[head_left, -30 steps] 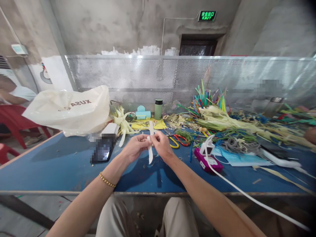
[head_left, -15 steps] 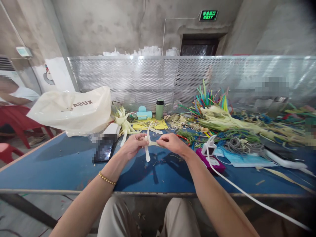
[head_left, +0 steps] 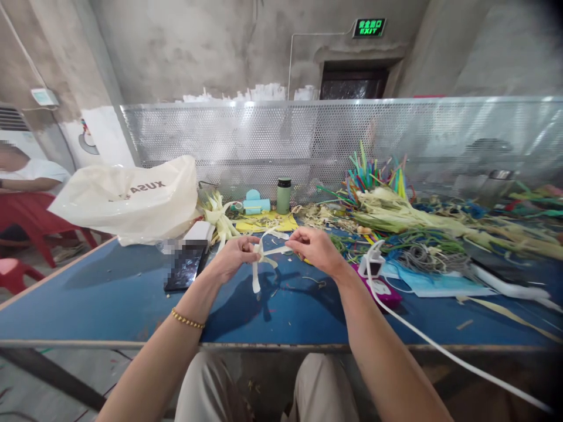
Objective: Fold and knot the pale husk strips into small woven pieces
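Observation:
Above the middle of the blue table, my left hand (head_left: 235,257) pinches a small knot or crossing of pale corn husk strips (head_left: 256,280). Several loose ends stick out from it, one hanging down, one arching up. My right hand (head_left: 317,251) has thumb and fingers closed on the tip of one strip, which is stretched flat between both hands. How the strips cross under my left fingers is hidden. A bundle of corn husks (head_left: 221,218) lies just beyond my left hand.
A white plastic bag (head_left: 132,199) and a dark phone (head_left: 185,271) lie left. A green bottle (head_left: 284,196) stands behind. On the right are a corn husk pile (head_left: 387,211), grey cord (head_left: 433,258), a purple power strip (head_left: 389,296) and a white cable (head_left: 431,335). A person sits far left.
My right hand has moved slightly up and right, and now draws out a different-looking, whiter stretch of strip. The ends around the knot have shifted, with one now curving out below it.

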`<state>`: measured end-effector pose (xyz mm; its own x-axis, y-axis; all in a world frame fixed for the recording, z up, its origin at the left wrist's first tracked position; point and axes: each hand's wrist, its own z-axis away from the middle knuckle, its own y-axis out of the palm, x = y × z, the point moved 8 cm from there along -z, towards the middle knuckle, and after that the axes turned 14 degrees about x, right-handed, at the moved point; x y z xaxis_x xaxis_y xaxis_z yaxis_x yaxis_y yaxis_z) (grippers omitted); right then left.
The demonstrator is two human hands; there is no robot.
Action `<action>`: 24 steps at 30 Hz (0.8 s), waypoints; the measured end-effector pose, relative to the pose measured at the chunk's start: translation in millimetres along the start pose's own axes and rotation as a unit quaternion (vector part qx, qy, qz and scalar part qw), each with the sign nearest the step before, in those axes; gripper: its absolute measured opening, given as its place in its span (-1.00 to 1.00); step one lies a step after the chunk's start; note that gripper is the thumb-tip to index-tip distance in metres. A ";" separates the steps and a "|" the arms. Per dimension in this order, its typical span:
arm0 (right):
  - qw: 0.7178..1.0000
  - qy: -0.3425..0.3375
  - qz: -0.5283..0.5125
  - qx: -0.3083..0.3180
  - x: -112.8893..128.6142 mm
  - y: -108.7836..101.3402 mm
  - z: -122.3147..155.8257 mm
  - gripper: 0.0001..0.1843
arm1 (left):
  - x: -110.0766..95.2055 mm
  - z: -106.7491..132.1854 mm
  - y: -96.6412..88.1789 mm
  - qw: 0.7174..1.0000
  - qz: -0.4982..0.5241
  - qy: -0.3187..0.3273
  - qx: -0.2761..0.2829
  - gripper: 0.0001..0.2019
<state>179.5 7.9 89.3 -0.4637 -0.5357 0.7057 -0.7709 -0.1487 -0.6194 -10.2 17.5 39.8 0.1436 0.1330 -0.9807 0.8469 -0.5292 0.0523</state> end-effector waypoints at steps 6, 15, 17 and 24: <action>0.971 -0.022 -0.237 0.031 15.4 -0.5 8.0 -0.67 | -1.8 2.0 3.2 0.999 0.048 -0.013 0.009 -0.56; 0.933 -0.098 -0.291 0.186 38.8 27.1 15.3 -0.76 | 1.5 0.4 15.0 0.991 0.090 -0.016 0.094 -0.64; 0.926 -0.125 -0.301 0.189 42.7 27.3 15.1 -0.80 | 2.2 0.5 17.2 0.990 0.091 -0.021 0.103 -0.66; 0.941 -0.103 -0.286 0.150 38.6 27.8 12.1 -0.77 | 2.6 1.1 19.3 0.990 0.102 -0.026 0.098 -0.63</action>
<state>145.4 -26.9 95.2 0.1082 -0.4423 0.8903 -0.6960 -0.6732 -0.2499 6.0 6.7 38.1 0.2708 -0.0342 -0.9620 0.6862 -0.6940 0.2179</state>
